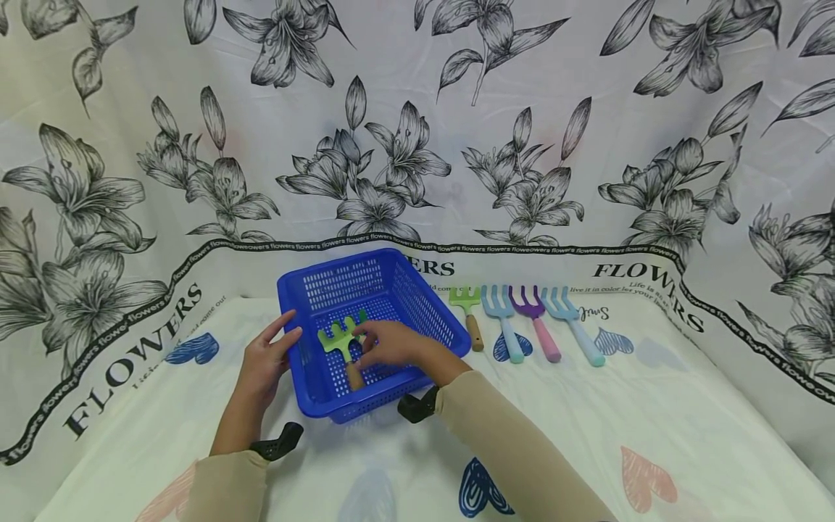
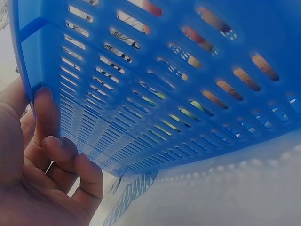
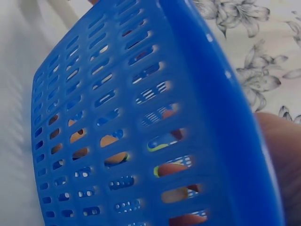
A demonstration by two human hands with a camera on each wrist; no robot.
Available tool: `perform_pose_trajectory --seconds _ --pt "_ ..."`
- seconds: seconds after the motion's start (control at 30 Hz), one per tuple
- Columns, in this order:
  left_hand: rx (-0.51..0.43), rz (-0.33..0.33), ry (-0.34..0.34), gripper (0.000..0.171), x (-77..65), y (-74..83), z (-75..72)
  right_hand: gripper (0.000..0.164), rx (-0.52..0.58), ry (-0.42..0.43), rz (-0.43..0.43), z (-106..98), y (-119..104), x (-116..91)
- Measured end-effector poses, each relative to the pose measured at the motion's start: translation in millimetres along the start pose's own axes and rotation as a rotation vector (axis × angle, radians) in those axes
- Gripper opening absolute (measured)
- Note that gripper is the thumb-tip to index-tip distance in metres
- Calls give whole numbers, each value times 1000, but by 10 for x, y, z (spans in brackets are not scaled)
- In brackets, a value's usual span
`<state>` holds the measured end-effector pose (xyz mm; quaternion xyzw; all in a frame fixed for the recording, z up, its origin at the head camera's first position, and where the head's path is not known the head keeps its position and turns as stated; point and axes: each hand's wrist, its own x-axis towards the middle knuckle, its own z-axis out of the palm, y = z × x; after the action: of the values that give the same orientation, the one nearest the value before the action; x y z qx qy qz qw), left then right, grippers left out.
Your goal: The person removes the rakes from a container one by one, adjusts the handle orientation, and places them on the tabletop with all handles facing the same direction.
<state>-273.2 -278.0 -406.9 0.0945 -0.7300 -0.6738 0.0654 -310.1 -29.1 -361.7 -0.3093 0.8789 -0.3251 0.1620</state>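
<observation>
A blue plastic basket (image 1: 303, 377) with slotted walls stands at the left centre of the bedding. Its left rim is held by my left hand (image 1: 261, 359); the left wrist view shows that hand (image 2: 61, 155) with bent fingers against the rim and wall. Inside lies a small garden hand fork (image 1: 338, 339) with green tines and a wooden handle. My right hand (image 1: 391, 342) reaches over the front wall, beside and partly over the fork's tines, thumb and forefinger apart. In the right wrist view the basket wall (image 3: 141, 108) hides most of its fingers.
Right of the basket lies a row of hand forks: one green with a wooden handle (image 1: 473, 330), a light blue one (image 1: 505, 326), a purple one with a pink handle (image 1: 543, 333), and another light blue one (image 1: 580, 333). A flowered cloth (image 1: 522, 145) hangs behind.
</observation>
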Motion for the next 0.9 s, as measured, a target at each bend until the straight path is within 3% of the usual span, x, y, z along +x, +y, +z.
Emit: perform_pose_trajectory --seconds 0.5,0.7,0.9 --pt "-16 -13 -9 65 8 22 6 26 146 388 9 -72 20 -69" --pt "-7 -12 -7 69 0 -4 -6 10 149 485 5 -61 23 -117" --pt "-16 -8 -17 68 0 8 -9 12 176 571 15 -58 16 -170"
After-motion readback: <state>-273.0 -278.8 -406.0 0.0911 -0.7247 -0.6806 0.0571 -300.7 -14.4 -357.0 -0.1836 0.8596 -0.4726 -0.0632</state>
